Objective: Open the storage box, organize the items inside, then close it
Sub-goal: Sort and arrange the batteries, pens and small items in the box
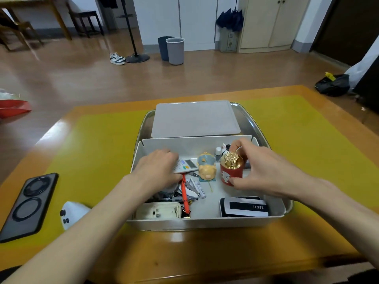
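Box open, sorting under way; lid off, closing not yet due.

White rectangular plastic storage box [205, 221] sits in a metal tray [252, 119] on the yellow-topped table [98, 144], its flat frosted lid [194, 119] lying just behind. Right hand [264, 173] grips the red cylindrical jar with gold crown cap [231, 169], fingers [235, 144] curled round it. Left hand [158, 169] rests on a white calculator [187, 166]; whether it grips, cannot tell. Next, likely: set jar upright against a wall, clear of the pig figurine [207, 169]. Black-and-white case [244, 207] reads "BENTE", seen upside down.
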